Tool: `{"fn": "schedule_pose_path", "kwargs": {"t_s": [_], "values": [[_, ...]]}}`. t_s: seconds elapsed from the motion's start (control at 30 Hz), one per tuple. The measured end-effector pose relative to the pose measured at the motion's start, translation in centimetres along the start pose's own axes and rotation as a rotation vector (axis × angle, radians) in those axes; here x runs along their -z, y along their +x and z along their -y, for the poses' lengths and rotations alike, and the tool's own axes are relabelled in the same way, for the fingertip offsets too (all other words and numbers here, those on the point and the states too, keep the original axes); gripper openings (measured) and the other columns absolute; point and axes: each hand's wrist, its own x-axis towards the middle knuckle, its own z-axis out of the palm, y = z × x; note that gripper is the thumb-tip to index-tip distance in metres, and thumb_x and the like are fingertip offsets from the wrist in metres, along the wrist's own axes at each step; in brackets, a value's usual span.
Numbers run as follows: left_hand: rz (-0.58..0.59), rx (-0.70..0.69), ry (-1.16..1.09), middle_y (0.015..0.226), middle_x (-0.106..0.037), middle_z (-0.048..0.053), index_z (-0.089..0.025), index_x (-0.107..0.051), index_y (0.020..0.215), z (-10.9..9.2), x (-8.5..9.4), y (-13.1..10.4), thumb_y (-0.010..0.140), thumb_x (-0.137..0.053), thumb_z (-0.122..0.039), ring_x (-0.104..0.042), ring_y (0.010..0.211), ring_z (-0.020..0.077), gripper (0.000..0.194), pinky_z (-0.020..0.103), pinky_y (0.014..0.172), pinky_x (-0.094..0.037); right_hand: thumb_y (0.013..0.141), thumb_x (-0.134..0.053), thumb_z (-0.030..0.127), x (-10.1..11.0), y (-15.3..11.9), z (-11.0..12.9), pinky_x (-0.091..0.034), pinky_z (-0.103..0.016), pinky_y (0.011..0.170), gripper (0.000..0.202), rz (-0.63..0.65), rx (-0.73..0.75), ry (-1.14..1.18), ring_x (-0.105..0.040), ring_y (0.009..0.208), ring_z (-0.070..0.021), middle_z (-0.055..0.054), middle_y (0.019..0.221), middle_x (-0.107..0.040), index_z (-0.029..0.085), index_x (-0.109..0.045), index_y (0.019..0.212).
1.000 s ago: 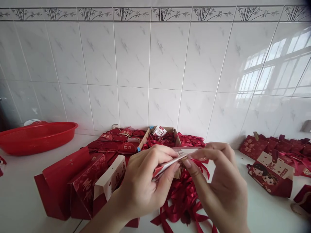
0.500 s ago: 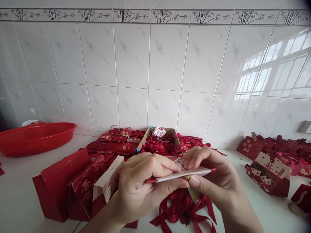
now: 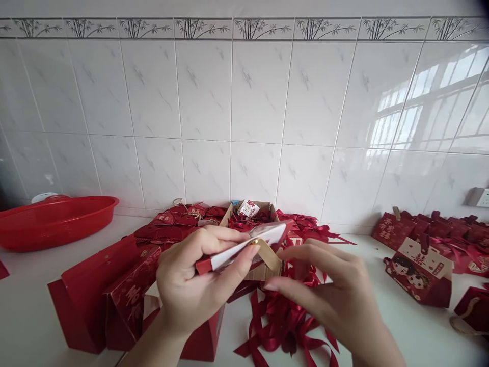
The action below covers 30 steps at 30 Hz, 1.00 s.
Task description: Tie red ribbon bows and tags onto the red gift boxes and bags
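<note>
My left hand (image 3: 191, 285) grips a red-and-white folded paper gift box (image 3: 273, 233) by its edge, thumb below and fingers above. The box is tilted, its right end raised. From a small gold stud (image 3: 255, 242) near my left thumb, a gold-tan strap (image 3: 269, 256) hangs down to the right. My right hand (image 3: 336, 285) is just right of the strap's end, thumb and index finger apart and nothing visibly held between them. Beneath both hands lies a pile of dark red satin ribbons (image 3: 280, 326).
Red gift boxes (image 3: 99, 290) stand at the left, before a red plastic basin (image 3: 57, 221). By the tiled wall, a cardboard box (image 3: 225, 218) holds ribbons, with flat red packets (image 3: 164, 232) beside it. More finished-looking boxes (image 3: 420, 275) stand at the right.
My right hand has let go of the gift box and moved down and right, its fingers parting. The box has tilted and shifted left in my left hand, bringing the gold strap into view.
</note>
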Motion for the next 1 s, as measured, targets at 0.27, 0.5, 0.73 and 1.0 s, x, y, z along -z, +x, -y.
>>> {"fn": "schedule_pose_path", "kwargs": {"t_s": [0.27, 0.5, 0.73, 1.0], "values": [[-0.038, 0.002, -0.020, 0.081, -0.071, -0.001, -0.019, -0.058, 0.076, 0.2, -0.3, 0.1, 0.071, -0.075, -0.008, -0.067, 0.067, 0.0117, 0.021, 0.022, 0.059, -0.057, 0.084, -0.061, 0.022, 0.2, 0.2, -0.5, -0.044, -0.021, 0.045, 0.007, 0.191, -0.282, -0.052, -0.054, 0.048, -0.0107, 0.004, 0.057, -0.061, 0.021, -0.065, 0.079], [0.175, -0.134, -0.042, 0.076, -0.073, 0.001, -0.020, -0.053, 0.074, -0.4, -0.5, 0.4, 0.071, -0.076, -0.013, -0.069, 0.061, 0.0135, 0.024, 0.023, 0.054, -0.059, 0.086, -0.059, 0.012, 1.9, -0.8, 0.0, -0.056, -0.029, 0.074, 0.031, -0.183, -0.136, 0.050, -0.068, 0.088, -0.0182, -0.004, 0.101, -0.070, 0.028, -0.064, 0.113], [0.359, -0.296, -0.108, 0.073, -0.075, 0.000, -0.021, -0.056, 0.082, -0.6, -0.7, 0.5, 0.075, -0.073, -0.011, -0.070, 0.061, 0.0130, 0.021, 0.027, 0.068, -0.062, 0.084, -0.061, 0.005, 0.6, -0.8, 0.5, -0.059, -0.024, 0.070, 0.050, -0.330, -0.104, 0.247, -0.069, 0.086, -0.0153, -0.001, 0.095, -0.070, 0.033, -0.051, 0.125], [0.367, -0.303, -0.086, 0.074, -0.075, 0.000, -0.021, -0.057, 0.083, -0.6, -0.5, 0.8, 0.077, -0.072, -0.013, -0.070, 0.062, 0.0130, 0.018, 0.026, 0.071, -0.062, 0.087, -0.055, 0.006, 1.7, -0.2, 0.4, -0.054, -0.024, 0.068, 0.029, 0.039, -0.037, 0.159, -0.066, 0.085, -0.0158, -0.002, 0.092, -0.069, 0.029, -0.068, 0.101]]}}
